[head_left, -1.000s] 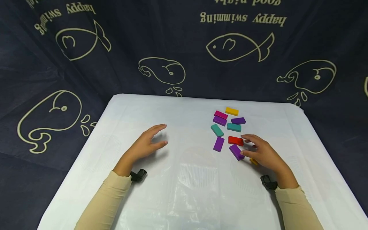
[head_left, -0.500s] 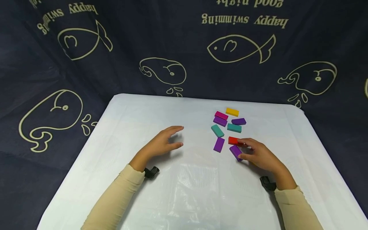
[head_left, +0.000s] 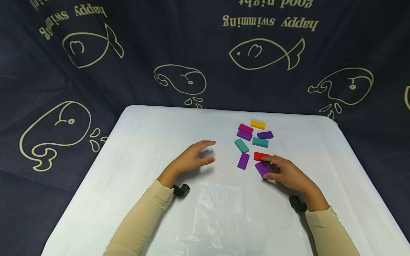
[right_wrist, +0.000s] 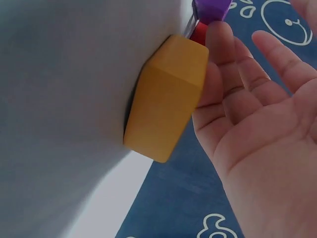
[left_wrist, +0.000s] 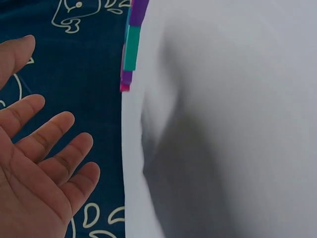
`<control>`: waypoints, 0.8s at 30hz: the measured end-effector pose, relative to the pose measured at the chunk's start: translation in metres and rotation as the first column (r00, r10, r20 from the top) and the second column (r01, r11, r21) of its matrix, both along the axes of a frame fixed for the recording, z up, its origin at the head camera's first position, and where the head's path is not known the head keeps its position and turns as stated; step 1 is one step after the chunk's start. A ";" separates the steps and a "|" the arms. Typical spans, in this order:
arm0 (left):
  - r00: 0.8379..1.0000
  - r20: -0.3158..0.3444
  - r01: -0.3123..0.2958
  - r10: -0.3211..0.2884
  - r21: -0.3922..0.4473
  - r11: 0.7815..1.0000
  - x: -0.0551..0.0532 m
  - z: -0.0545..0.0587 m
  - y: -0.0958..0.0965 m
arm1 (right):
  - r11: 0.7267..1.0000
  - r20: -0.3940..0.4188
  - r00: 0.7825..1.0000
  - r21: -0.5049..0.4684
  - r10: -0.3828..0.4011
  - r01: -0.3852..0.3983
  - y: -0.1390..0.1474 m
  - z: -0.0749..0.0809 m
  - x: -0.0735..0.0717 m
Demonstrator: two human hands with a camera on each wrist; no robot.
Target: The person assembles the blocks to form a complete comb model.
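The left hand (head_left: 189,158) is relaxed above the table (head_left: 153,135), fingers spread and thumb apart. The right hand (head_left: 289,174) has fingers loosely bent, thumb and forefinger parted, at the red block (head_left: 258,156) and purple block (head_left: 262,170); whether it touches either cannot be told. The right wrist view alone shows an orange block (right_wrist: 166,99) beside the fingers; in the head view the hand hides it. The purple block is cut off in the right wrist view.

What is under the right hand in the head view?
The right wrist view shows an orange-yellow block there, on the white tabletop. From the head view, the right hand covers it, along with part of the red block. Anything else beneath is hidden.
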State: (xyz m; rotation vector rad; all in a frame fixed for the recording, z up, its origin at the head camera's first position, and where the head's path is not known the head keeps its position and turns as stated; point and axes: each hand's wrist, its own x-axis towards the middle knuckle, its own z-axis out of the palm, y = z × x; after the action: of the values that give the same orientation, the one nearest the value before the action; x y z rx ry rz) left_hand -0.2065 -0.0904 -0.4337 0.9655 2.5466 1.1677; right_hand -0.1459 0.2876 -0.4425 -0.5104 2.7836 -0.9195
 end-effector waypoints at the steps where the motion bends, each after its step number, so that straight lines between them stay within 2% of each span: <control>1: 1.000 0.006 0.003 -0.003 0.003 1.000 -0.001 0.000 0.003 | 1.000 0.002 1.000 -0.001 0.003 -0.003 0.000 0.000 0.000; 7: 0.998 0.018 0.064 -0.064 -0.034 0.997 -0.007 -0.003 0.024 | 1.000 0.015 1.000 0.008 -0.002 0.002 -0.002 -0.005 0.000; 12: 0.995 -0.001 0.100 -0.101 -0.088 0.991 -0.014 -0.005 0.045 | 1.000 0.023 1.000 0.022 -0.010 0.009 -0.003 -0.008 0.000; 16: 0.993 -0.011 0.112 -0.115 -0.144 0.983 -0.017 -0.004 0.062 | 0.999 0.039 0.999 0.035 -0.006 0.005 -0.003 -0.010 -0.001; 24: 0.990 -0.037 0.126 -0.136 -0.203 0.971 -0.022 -0.005 0.093 | 0.999 0.042 0.999 0.033 0.007 -0.009 -0.003 -0.012 -0.002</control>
State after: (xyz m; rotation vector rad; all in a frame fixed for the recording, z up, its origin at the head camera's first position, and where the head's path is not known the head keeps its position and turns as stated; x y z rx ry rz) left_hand -0.2288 0.0024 -0.4389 1.1059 2.5345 0.8432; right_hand -0.1478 0.2850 -0.4541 -0.4912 2.7527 -0.8708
